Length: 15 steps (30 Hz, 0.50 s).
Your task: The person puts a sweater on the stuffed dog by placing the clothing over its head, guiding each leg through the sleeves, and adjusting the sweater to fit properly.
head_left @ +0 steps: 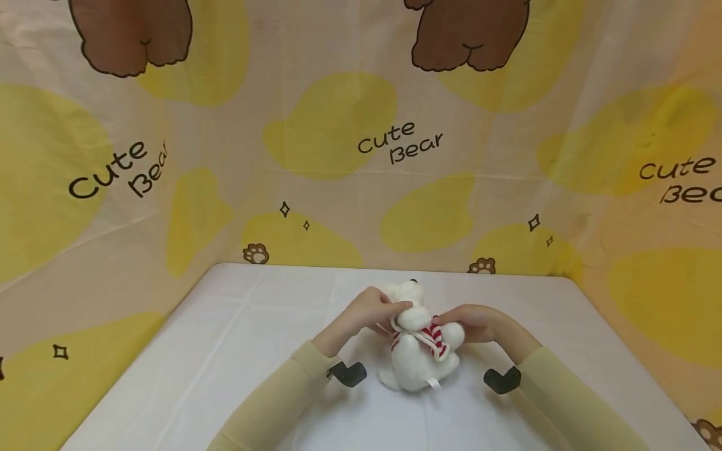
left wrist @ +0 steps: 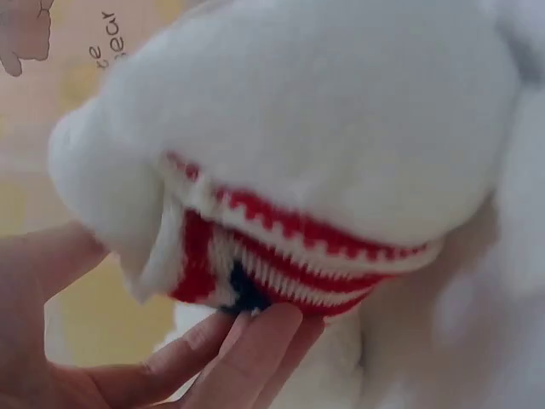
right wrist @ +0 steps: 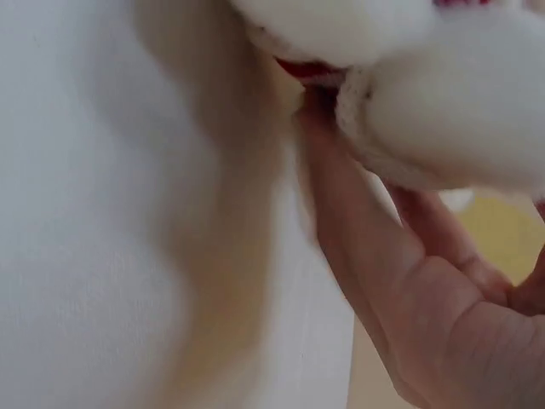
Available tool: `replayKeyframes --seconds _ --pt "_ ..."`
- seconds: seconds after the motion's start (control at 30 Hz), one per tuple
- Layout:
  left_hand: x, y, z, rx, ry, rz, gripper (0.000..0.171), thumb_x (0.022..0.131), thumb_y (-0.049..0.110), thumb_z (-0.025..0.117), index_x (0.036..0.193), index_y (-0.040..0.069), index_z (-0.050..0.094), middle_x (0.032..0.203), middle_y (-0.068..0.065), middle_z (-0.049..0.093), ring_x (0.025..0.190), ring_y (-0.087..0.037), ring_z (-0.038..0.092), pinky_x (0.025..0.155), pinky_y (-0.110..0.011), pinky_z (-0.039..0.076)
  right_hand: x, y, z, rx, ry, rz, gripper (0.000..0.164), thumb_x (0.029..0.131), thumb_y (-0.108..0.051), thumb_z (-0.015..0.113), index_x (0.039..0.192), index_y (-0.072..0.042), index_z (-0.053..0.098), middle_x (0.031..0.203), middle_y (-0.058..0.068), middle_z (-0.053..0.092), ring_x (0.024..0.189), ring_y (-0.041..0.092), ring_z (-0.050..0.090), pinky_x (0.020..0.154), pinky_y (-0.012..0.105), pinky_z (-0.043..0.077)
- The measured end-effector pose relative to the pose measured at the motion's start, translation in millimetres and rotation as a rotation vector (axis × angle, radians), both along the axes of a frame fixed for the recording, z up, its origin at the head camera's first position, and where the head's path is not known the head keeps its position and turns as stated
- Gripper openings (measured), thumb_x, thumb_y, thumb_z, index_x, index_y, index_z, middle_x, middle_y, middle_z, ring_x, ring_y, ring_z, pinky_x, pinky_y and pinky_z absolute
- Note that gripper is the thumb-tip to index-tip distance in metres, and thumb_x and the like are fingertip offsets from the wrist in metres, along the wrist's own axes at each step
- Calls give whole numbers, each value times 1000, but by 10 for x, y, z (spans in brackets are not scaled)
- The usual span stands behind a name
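Note:
A white plush toy (head_left: 414,369) with a dark nose sits tilted on the white table, a small white tag at its lower edge. It wears a red-and-white striped knit sweater (left wrist: 289,256) with a dark blue patch. My left hand (head_left: 368,311) grips the toy near its upper left, thumb over a white limb and fingertips against the knit in the left wrist view. On the other side my right hand (head_left: 476,322) holds the sweater beside a rounded white paw (head_left: 453,335). Its fingertips reach red knit under the toy in the right wrist view, partly hidden by white plush.
The white table (head_left: 254,351) extends around the toy on both sides. A printed cloth (head_left: 338,207) with yellow patches and "Cute Bear" lettering rises behind and beside it. Black wrist-worn pieces (head_left: 502,380) hang near both sleeves.

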<state>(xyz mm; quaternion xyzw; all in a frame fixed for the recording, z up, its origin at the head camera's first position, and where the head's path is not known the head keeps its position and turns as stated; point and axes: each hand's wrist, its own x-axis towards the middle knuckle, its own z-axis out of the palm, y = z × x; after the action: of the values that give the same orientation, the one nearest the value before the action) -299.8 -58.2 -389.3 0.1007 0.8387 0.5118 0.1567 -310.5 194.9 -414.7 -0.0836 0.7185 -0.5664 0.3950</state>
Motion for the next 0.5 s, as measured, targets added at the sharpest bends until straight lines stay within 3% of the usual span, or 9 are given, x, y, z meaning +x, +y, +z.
replayKeyframes --seconds 0.2,0.33,0.5 --pt "-44 12 16 58 -8 19 42 82 42 70 83 0 68 81 -8 65 61 -21 69 62 -40 57 74 -61 24 -97 23 -69 35 95 -20 50 119 6 53 101 1 62 94 12 60 86 29 50" --pt "-73 0 72 25 29 15 38 81 40 72 83 2 69 80 -5 64 63 -16 66 65 -37 57 134 -134 68 -141 35 -137 40 94 -16 52 125 8 50 100 0 63 94 12 60 85 27 50" --pt "-66 5 160 26 81 25 30 77 34 76 86 5 73 84 -3 70 72 -12 65 69 -33 57 169 -214 106 -128 96 -309 54 91 -14 59 135 12 40 108 5 63 97 13 60 90 30 50"
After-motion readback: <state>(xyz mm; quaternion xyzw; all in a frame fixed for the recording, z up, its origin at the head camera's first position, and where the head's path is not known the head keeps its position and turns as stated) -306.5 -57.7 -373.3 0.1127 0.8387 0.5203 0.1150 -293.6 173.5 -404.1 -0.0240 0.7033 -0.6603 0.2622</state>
